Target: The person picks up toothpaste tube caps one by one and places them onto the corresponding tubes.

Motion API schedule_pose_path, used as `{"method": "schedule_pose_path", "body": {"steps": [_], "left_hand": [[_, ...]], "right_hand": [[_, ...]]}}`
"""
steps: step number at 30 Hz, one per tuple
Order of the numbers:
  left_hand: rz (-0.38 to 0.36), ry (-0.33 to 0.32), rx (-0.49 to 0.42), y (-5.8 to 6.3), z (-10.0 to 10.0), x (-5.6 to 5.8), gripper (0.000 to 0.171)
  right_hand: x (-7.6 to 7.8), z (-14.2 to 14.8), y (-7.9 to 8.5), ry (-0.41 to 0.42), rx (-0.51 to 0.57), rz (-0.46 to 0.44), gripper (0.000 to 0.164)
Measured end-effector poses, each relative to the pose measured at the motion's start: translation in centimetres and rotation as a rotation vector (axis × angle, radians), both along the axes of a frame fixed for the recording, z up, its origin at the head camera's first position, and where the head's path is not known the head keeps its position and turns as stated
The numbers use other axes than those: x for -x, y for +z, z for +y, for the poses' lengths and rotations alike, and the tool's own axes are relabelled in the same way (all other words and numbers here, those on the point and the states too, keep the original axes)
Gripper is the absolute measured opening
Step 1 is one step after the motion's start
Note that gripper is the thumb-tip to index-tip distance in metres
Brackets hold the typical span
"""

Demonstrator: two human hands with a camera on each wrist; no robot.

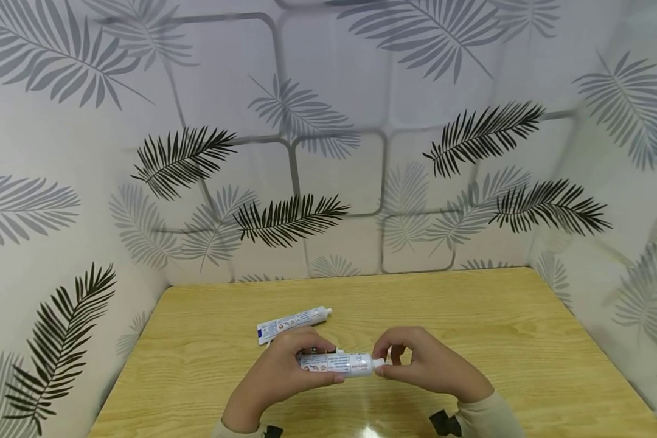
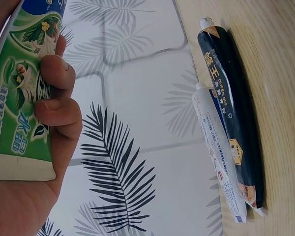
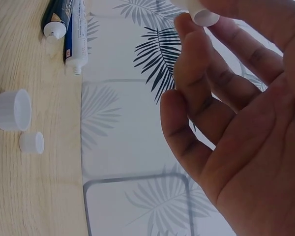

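Observation:
My left hand (image 1: pixel 287 368) grips a toothpaste tube (image 1: pixel 339 364) lengthwise, fingers over the top and thumb along the near side. In the left wrist view the tube (image 2: pixel 19 98) shows a green printed face and a pale crimped end. My right hand (image 1: pixel 432 359) pinches the white cap (image 1: pixel 379 363) at the tube's right end between thumb and fingers. The right wrist view shows this cap (image 3: pixel 206 17) at the fingertips; whether it is threaded on cannot be seen.
Behind the left hand, a white toothpaste tube (image 1: pixel 292 322) lies beside a black toothpaste tube (image 2: pixel 231 108), mostly hidden in the head view. Two loose white caps, a large one (image 3: pixel 13 110) and a small one (image 3: pixel 32 142), stand on the wooden table (image 1: pixel 471 316). A leaf-patterned backdrop (image 1: pixel 339 170) surrounds the table's back and sides.

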State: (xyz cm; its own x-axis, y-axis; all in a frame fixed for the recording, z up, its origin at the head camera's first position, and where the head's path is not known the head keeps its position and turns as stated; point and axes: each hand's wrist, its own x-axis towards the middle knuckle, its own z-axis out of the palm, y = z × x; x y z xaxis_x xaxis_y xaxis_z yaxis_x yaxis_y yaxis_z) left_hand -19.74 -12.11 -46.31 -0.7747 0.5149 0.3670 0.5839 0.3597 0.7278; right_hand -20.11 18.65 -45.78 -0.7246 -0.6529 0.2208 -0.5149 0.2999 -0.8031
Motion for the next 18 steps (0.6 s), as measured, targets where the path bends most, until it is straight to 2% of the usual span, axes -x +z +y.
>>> {"method": "schedule_pose_path", "body": {"steps": [5,18], "left_hand": [[-0.019,0.001,-0.001,0.0,-0.03,-0.05,0.041],[-0.013,0.0,-0.007,-0.07,-0.06,-0.01,0.039]], "right_hand": [[0.11,-0.07,-0.16,-0.01,-0.008,0.021,0.008],[0.11,-0.09,-0.31,-0.024,-0.014,0.019,0.007]]}}
